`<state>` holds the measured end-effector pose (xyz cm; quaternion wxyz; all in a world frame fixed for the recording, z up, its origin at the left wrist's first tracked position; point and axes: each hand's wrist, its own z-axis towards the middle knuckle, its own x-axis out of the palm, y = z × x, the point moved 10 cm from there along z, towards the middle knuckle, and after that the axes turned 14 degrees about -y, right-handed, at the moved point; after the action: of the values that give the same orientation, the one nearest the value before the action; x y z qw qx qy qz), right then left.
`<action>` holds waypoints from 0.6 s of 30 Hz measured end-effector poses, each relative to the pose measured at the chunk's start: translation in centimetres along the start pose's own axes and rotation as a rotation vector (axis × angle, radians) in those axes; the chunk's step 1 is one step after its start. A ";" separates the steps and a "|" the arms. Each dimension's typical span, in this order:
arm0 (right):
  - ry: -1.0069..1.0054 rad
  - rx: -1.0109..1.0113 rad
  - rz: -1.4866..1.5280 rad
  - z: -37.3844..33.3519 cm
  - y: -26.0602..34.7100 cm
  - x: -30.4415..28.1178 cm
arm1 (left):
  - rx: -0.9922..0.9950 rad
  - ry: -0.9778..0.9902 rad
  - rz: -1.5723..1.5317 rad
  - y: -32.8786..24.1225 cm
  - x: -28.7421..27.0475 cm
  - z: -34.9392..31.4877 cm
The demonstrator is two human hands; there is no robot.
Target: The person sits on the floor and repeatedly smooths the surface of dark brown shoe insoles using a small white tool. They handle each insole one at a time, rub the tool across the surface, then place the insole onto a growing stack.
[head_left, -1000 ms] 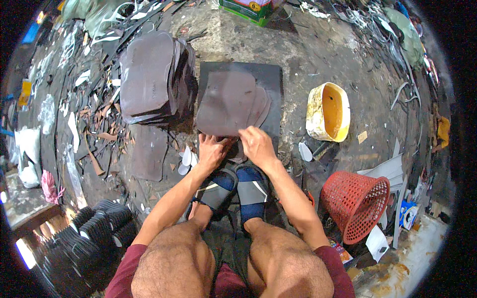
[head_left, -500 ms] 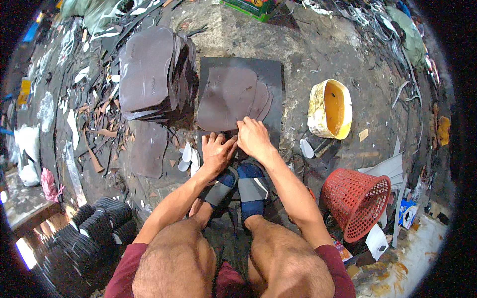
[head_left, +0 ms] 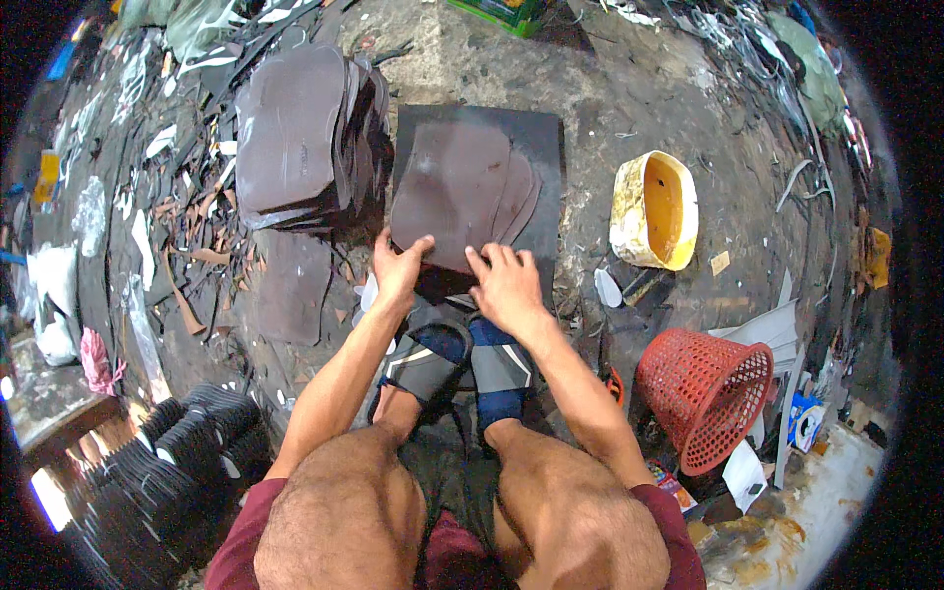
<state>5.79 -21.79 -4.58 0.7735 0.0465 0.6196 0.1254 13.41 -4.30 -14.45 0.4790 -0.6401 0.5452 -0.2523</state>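
A thin brown sheet [head_left: 452,187] with rounded corners, topping others that fan out on its right, lies on a black mat [head_left: 549,147] in front of my feet. My left hand [head_left: 395,275] grips its near left corner, thumb on top and fingers at the side edge. At the near edge, my right hand [head_left: 511,290] rests with its fingers a little bent and apart, thumb touching the sheet. Shadow shows under the near edge between both hands. To the left stands a tall stack of similar brown sheets [head_left: 285,128].
Another brown sheet [head_left: 295,295] lies below the stack. A yellow-white tub [head_left: 629,216] and a red basket [head_left: 688,379] are on the right. Black sole-shaped pieces [head_left: 187,452] stand in rows at lower left. Scraps [head_left: 202,211] litter the left floor. My sandalled feet [head_left: 433,359] are just below my hands.
My left hand has moved left and up from the near edge's middle to the sheet's corner. My right hand has shifted slightly right and down, its fingers less bunched.
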 end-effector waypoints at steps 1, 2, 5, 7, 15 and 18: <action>0.049 0.001 -0.025 -0.5 0.8 1.0 | 0.191 0.063 0.056 -0.8 0.5 0.8; 0.077 0.107 0.031 -0.9 -0.8 0.9 | 0.161 0.111 0.295 -4.7 1.9 -2.7; -0.500 0.577 0.475 -0.9 -7.9 -0.9 | 0.199 0.285 -0.158 -5.2 3.8 -4.5; -0.263 1.102 1.378 -1.1 -8.6 2.9 | -0.062 0.320 -0.428 -5.0 3.3 -5.4; 0.117 1.086 2.122 1.5 -4.1 1.7 | -0.544 0.409 -0.388 -3.5 2.0 -6.9; 0.148 0.973 2.135 2.0 -4.0 1.1 | -0.575 0.414 -0.326 -4.0 1.4 -7.0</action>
<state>8.46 -25.22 -6.04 0.1390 0.8253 0.2925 0.4625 9.69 -8.24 -8.32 0.1136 -0.7620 0.5700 -0.2855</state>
